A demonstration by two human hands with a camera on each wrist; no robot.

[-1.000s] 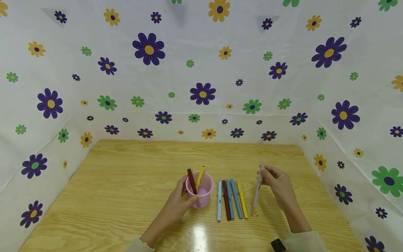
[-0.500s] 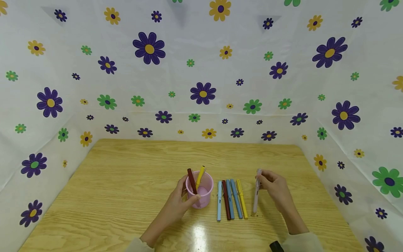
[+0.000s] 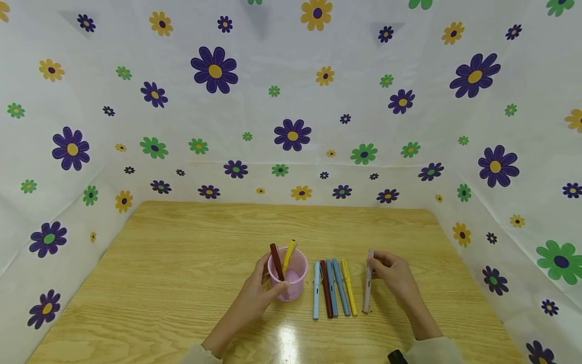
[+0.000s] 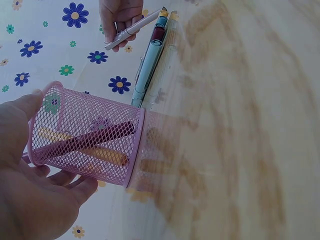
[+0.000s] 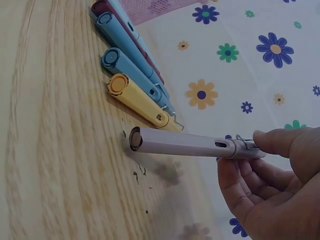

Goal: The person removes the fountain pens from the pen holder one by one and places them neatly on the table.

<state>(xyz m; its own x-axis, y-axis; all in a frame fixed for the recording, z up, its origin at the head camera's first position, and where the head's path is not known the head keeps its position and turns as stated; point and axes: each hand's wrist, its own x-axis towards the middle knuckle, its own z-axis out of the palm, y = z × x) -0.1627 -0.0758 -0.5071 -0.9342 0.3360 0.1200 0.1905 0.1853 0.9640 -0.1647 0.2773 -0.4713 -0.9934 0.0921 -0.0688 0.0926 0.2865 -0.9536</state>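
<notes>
My left hand [image 3: 254,296] grips a pink mesh pen cup [image 3: 296,289] by its side, thumb at the front of the rim. Inside it lean a dark red pen [image 3: 276,260] and a yellow pen [image 3: 289,252]. Between thumb and fingers, my right hand [image 3: 400,275] pinches a pale lilac pen [image 3: 367,293] near its clip end, the other end pointing down close over the table. To its left lies a row of pens: yellow [image 3: 349,293], two blue ones, one of them a mid-blue pen [image 3: 341,293], dark red [image 3: 326,290] and light blue [image 3: 316,298].
The wooden table [image 3: 195,247] is bounded at the back and sides by a white flowered cloth [image 3: 254,111]. Small dark specks [image 5: 141,170] lie on the table by the lilac pen. A black object [image 3: 397,357] shows at the right sleeve.
My right hand has brought the lilac pen down and slightly left, toward the row, its lower end now nearer the front. The left hand and the cup have stayed in place.
</notes>
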